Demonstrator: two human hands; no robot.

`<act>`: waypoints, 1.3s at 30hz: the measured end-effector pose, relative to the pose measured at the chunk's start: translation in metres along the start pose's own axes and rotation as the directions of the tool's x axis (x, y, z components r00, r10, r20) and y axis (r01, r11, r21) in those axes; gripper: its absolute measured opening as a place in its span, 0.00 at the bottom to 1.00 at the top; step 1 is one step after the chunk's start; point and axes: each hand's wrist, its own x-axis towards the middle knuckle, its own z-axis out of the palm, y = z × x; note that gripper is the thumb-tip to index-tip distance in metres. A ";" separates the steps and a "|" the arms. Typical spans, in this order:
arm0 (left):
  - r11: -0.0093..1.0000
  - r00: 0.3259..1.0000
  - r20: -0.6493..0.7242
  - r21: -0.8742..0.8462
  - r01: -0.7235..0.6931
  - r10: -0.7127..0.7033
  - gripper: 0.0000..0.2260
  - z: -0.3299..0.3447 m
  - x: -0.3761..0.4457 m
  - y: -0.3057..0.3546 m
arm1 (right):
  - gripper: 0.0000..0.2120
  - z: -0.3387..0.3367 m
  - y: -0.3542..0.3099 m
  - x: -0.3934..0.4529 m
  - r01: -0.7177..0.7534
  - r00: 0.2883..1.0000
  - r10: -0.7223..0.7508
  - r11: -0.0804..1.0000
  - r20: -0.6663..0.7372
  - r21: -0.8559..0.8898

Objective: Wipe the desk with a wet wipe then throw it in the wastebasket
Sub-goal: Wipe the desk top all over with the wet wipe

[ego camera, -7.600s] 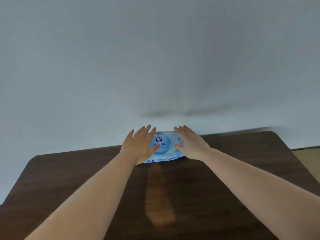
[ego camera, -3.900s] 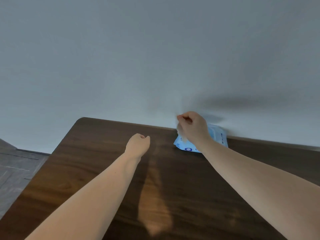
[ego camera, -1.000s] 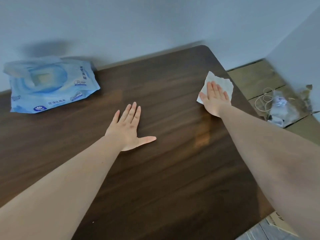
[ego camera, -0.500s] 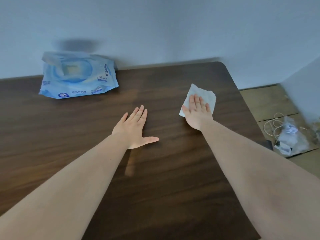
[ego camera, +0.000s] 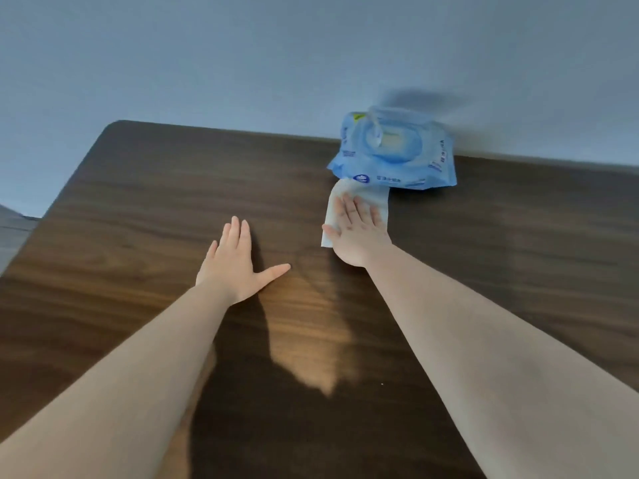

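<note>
1. Near the back edge of the tabletop [ego camera: 138, 209], the wet wipe [ego camera: 378, 198] is now pressed flat under the right hand [ego camera: 358, 233], its far edge touching or just beside the front of the blue wipe pack [ego camera: 394, 157]; which of the two cannot be told.
2. Half a second ago the wipe was held down near the right-hand corner of the tabletop, well apart from the pack; a sweep leftward across the surface has therefore been made.
3. The right hand is spread open, palm down, fingers [ego camera: 352, 210] laid over the wipe rather than closed around it, so the wipe is pinned and not gripped.
4. The left hand [ego camera: 231, 267] is likewise open and flat on the bare wood, thumb out to the side, with nothing held; its pose on the wood is unchanged from the earlier views.
5. The wiping step is judged to be under way, with the right side covered and the left and near parts probably still to be done.
6. The pack stands in the line of the stroke and may be nudged if the pass is carried further back.
7. No wastebasket is shown, so the throwing step is not yet begun.
</note>
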 end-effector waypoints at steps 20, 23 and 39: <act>0.976 0.979 -0.021 -0.091 0.198 -0.201 0.54 0.017 -0.024 -0.218 | 0.29 0.030 -0.338 0.126 0.399 0.917 -0.392 0.901 0.071 -0.169; 0.974 0.979 -0.029 -0.105 0.199 -0.203 0.53 0.017 -0.023 -0.217 | 0.29 0.035 -0.367 0.132 0.452 0.891 -0.450 0.872 0.055 -0.186; 0.976 0.975 0.079 0.073 0.204 -0.209 0.54 0.008 -0.024 -0.214 | 0.29 0.039 -0.283 0.080 0.443 0.896 -0.442 0.885 0.039 -0.148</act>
